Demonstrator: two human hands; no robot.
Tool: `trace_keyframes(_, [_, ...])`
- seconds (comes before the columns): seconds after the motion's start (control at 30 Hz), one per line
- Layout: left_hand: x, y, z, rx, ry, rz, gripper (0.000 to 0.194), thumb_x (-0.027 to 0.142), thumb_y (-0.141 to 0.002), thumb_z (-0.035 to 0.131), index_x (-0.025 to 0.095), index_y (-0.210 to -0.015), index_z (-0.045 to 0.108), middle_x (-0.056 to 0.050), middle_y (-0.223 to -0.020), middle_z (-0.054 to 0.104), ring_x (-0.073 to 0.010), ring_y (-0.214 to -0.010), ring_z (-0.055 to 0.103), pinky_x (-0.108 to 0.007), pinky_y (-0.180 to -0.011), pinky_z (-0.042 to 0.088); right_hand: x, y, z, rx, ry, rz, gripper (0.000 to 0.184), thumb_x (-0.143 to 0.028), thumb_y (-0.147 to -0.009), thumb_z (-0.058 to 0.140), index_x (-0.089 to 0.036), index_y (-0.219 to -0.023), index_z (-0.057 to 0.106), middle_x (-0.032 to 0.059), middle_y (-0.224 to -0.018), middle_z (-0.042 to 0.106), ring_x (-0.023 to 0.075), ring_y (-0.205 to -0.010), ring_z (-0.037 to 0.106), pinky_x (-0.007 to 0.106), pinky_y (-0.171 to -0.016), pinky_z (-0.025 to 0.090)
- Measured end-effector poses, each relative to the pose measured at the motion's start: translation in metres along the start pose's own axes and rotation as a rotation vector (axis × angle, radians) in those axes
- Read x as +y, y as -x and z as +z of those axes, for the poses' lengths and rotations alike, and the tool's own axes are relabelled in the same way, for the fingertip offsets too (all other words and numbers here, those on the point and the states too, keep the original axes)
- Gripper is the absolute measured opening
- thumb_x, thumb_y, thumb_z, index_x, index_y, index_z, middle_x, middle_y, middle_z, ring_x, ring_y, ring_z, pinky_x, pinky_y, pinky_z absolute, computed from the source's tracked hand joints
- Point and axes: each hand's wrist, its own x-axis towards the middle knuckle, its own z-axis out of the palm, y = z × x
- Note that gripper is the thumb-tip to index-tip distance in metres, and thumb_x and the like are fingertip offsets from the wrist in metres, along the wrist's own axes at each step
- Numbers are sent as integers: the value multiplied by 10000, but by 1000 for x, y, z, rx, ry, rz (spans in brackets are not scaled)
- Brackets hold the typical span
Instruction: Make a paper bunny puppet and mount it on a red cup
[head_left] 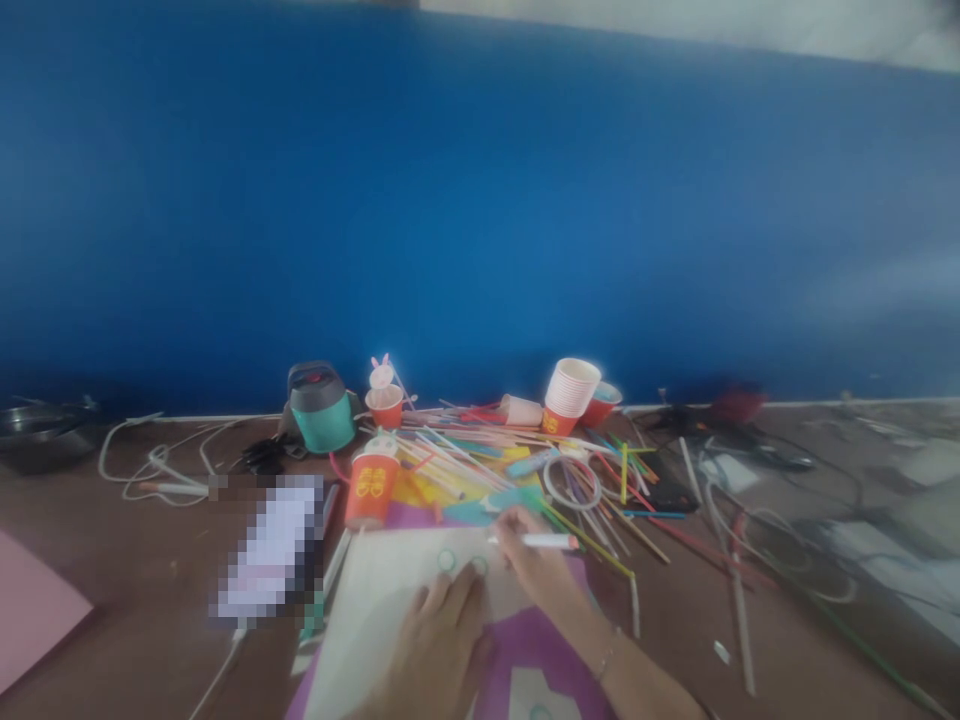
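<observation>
A white sheet of paper [367,600] lies on purple paper, with two small green circles drawn near its upper part. My left hand [439,645] rests flat on the sheet, fingers stretched toward the circles and holding nothing. Just right of it, my right hand [529,555] pinches a white marker [551,541] with an orange end pointing right. The marker's other end is by my fingertips, near the right-hand circle. Close to the sheet's upper left corner stands a red paper cup [371,490] with yellow characters. A cut piece of paper [541,697] with a green mark lies below my right wrist.
Pipe cleaners and coloured strips [442,460] are heaped behind the sheet. Stacked paper cups [571,390], a teal flask [321,410] and a cup with a rabbit figure [385,405] stand farther back. A pixelated phone [274,545] lies left; cables and pink paper [34,610] are beyond it.
</observation>
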Motion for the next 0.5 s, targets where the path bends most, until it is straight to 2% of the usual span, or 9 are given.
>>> trace_keyframes(0.23, [1,2,2,35,-29,-11,435,335,-932,428,189,-1335,500,-80,-1367,532,-254,-1151,513,-372,-921,444,4,-3,1,-19,36,-1,219,-321,-737,609,-236,-609,454,-48,-507,478,141,-489,432,282,-495,340])
trace_keyframes(0.37, [0,6,6,72,-73,-18,428,284,-927,431,175,-1336,500,-100,-1269,586,-252,-1113,529,-364,-901,444,7,-4,1,-20,42,16,275,-370,-780,556,-238,-592,404,-61,-477,426,124,-459,389,266,-469,307])
trace_keyframes(0.5, [1,4,5,57,-44,-83,424,316,-926,426,176,-1315,520,-104,-1141,626,-258,-1025,553,-386,-871,455,9,-5,1,-20,139,-41,255,-335,-750,571,-239,-592,396,-60,-517,409,127,-501,401,261,-494,322])
